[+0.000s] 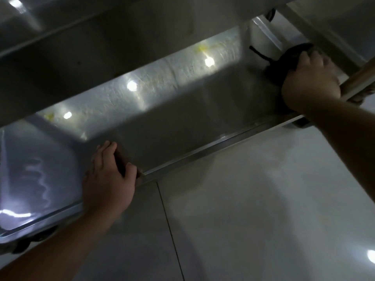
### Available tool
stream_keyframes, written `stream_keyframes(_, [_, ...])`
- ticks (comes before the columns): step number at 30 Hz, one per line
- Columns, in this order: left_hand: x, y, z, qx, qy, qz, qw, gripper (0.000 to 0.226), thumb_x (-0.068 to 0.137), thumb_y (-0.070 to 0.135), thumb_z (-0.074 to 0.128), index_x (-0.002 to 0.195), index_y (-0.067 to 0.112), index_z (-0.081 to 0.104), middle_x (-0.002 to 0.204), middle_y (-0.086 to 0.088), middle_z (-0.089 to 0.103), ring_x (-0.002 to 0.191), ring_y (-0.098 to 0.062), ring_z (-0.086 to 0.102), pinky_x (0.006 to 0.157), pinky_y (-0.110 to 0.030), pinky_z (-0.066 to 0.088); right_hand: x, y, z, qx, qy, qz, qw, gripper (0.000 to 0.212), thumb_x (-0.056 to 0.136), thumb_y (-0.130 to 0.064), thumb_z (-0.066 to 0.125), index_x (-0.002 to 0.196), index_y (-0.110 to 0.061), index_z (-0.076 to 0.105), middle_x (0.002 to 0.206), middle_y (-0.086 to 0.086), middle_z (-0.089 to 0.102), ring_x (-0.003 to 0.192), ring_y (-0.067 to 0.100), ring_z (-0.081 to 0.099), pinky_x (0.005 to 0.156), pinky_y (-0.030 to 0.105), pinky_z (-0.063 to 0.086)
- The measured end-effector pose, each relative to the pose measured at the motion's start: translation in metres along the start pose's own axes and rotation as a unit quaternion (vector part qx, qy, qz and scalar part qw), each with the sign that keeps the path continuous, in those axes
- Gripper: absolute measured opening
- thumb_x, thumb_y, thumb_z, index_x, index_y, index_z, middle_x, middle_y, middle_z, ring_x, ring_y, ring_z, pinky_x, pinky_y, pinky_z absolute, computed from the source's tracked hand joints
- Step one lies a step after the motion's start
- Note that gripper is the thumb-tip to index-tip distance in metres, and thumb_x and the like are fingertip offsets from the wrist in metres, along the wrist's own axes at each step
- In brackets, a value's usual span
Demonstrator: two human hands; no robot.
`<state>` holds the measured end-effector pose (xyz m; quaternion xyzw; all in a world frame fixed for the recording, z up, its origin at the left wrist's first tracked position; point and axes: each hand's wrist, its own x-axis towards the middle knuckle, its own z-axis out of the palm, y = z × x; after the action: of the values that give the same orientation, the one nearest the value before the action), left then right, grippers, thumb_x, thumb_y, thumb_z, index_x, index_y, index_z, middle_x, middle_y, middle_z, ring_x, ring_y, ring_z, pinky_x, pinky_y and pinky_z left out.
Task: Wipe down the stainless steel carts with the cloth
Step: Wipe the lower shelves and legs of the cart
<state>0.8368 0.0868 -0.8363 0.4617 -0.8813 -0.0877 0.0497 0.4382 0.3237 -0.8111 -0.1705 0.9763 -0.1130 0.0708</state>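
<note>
A person leans over the low shelf (pixel 182 118) of a shiny steel cart; lights shine back from the shelf as bright spots; two small yellow marks sit along the far side of the shelf.

The right hand (pixel 310 78) is at the right end of the shelf; its fingers curl over a dark cloth (pixel 284 59) and press it down on the steel; a thin dark string of the cloth trails away from it toward the far side of the shelf.

The left hand (pixel 109 177) is at the near left corner of the shelf; its fingers curl round the cart post (pixel 125 159) there and grip it.

A wooden stick (pixel 361 78) crosses just by the right end of the shelf, beside the right hand; pale floor tiles (pixel 243 209) lie on the near side of the shelf.
</note>
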Motion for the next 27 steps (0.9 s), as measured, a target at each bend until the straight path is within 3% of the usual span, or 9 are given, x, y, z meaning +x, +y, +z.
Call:
stream_keyframes(4, [-0.001, 0.003, 0.0, -0.006, -0.001, -0.003, 1.0, 0.081, 0.087, 0.049, 0.038, 0.16, 0.013, 0.041, 0.17, -0.004, 0.035, 0.158, -0.026, 0.029, 0.123, -0.053, 0.029, -0.072, -0.003, 0.018, 0.023, 0.05, -0.053, 0.997, 0.052, 0.109, -0.035, 0.037, 0.157, -0.014, 0.044, 0.165, 0.014, 0.04, 0.155, 0.037, 0.028, 0.127, 0.056, 0.023])
stream_keyframes(7, [-0.004, 0.005, -0.001, -0.012, 0.003, -0.001, 1.0, 0.079, 0.089, 0.045, 0.041, 0.16, 0.011, 0.04, 0.17, -0.006, 0.035, 0.158, -0.026, 0.028, 0.124, -0.052, 0.027, -0.128, -0.045, 0.03, 0.08, 0.054, -0.143, 0.985, 0.051, 0.101, -0.03, 0.048, 0.143, -0.005, 0.061, 0.153, 0.02, 0.054, 0.145, 0.04, 0.045, 0.121, 0.049, 0.033])
stream_keyframes(12, [-0.005, 0.002, -0.003, -0.012, 0.003, 0.006, 1.0, 0.069, 0.098, 0.033, 0.057, 0.161, 0.01, 0.04, 0.17, -0.008, 0.035, 0.159, -0.027, 0.026, 0.126, -0.051, 0.026, -0.19, -0.131, 0.06, 0.099, 0.003, -0.379, 0.92, 0.045, 0.096, -0.041, 0.057, 0.13, -0.016, 0.074, 0.14, 0.004, 0.068, 0.135, 0.03, 0.058, 0.112, 0.043, 0.045])
stream_keyframes(15, [-0.005, -0.001, -0.002, -0.006, -0.003, 0.012, 1.0, 0.069, 0.098, 0.026, 0.063, 0.161, 0.01, 0.04, 0.17, -0.009, 0.035, 0.159, -0.028, 0.026, 0.128, -0.048, 0.024, -0.175, -0.128, 0.058, 0.069, -0.02, -0.441, 0.894, 0.048, 0.098, -0.048, 0.054, 0.132, -0.019, 0.074, 0.14, 0.001, 0.068, 0.132, 0.029, 0.061, 0.109, 0.04, 0.046])
stream_keyframes(17, [-0.005, -0.001, -0.003, -0.003, -0.008, 0.014, 1.0, 0.07, 0.099, 0.037, 0.054, 0.162, 0.01, 0.038, 0.171, -0.008, 0.033, 0.16, -0.027, 0.025, 0.128, -0.048, 0.023, -0.159, -0.109, 0.054, 0.064, -0.012, -0.419, 0.906, 0.047, 0.098, -0.045, 0.057, 0.134, -0.018, 0.072, 0.143, 0.003, 0.066, 0.133, 0.03, 0.06, 0.109, 0.042, 0.048])
stream_keyframes(20, [-0.004, -0.001, -0.003, 0.002, -0.013, 0.014, 1.0, 0.077, 0.095, 0.049, 0.037, 0.163, 0.013, 0.035, 0.172, -0.007, 0.031, 0.16, -0.026, 0.023, 0.127, -0.049, 0.023, -0.127, -0.076, 0.046, 0.093, 0.071, -0.317, 0.941, 0.04, 0.095, -0.034, 0.062, 0.127, -0.015, 0.076, 0.138, 0.009, 0.07, 0.125, 0.034, 0.065, 0.106, 0.044, 0.049])
stream_keyframes(24, [-0.003, 0.0, -0.002, -0.005, -0.005, 0.011, 1.0, 0.074, 0.095, 0.045, 0.035, 0.162, 0.013, 0.038, 0.171, -0.007, 0.034, 0.159, -0.026, 0.026, 0.127, -0.047, 0.022, -0.114, -0.062, 0.038, 0.068, 0.102, -0.157, 0.98, 0.049, 0.094, -0.044, 0.05, 0.132, -0.021, 0.072, 0.135, 0.007, 0.071, 0.115, 0.037, 0.06, 0.097, 0.043, 0.049])
stream_keyframes(27, [-0.003, -0.001, -0.005, -0.006, -0.016, 0.018, 1.0, 0.068, 0.101, 0.04, 0.032, 0.163, 0.012, 0.037, 0.171, -0.008, 0.033, 0.159, -0.026, 0.025, 0.127, -0.045, 0.021, -0.142, -0.097, 0.047, 0.081, 0.073, -0.191, 0.976, 0.044, 0.091, -0.04, 0.056, 0.125, -0.021, 0.076, 0.134, 0.005, 0.072, 0.11, 0.037, 0.063, 0.095, 0.039, 0.047])
